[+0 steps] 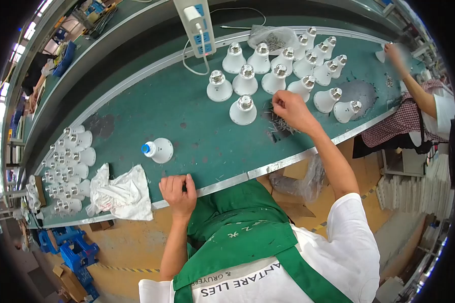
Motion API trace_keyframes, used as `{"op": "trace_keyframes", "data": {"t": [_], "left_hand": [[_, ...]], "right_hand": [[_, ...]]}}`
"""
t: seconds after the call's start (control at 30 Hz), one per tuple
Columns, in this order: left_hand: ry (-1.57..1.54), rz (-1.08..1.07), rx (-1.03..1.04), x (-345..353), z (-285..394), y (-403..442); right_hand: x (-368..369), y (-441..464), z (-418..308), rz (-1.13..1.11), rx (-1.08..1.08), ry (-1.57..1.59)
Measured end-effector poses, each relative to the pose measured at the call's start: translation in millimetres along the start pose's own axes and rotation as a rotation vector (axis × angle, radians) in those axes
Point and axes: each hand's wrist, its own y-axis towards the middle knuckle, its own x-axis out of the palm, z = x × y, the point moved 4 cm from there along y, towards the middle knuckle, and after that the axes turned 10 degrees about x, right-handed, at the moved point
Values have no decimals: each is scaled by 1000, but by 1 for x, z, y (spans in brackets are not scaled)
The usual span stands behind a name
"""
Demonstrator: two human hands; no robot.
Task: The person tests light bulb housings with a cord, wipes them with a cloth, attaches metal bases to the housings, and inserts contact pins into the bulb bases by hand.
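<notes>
My right hand (294, 110) is closed in a pinch above a pile of small metal pins (283, 125) on the green bench; anything between its fingertips is too small to make out. My left hand (178, 193) rests at the bench's front edge, fingers curled round something dark that is mostly hidden. Beyond it, a white bulb housing (163, 150) lies tilted with a blue piece (146, 148) at its neck. Just past my right hand stand several white bulb housings with silver screw caps, the nearest being one housing (243, 111) to the left of the hand.
More bulb housings (71, 171) are grouped at the far left beside a crumpled white cloth (121, 192). A plastic bag of pins (274, 40) and a power strip (197, 30) are at the back. At right, a co-worker's arm (414, 86) reaches over the bench.
</notes>
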Motion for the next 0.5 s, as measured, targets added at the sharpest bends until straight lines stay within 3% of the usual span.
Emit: {"op": "trace_keyframes", "data": {"t": [0.5], "left_hand": [[19, -22, -54, -6, -3, -5]], "right_hand": [[3, -12, -20, 19, -184, -318]]}}
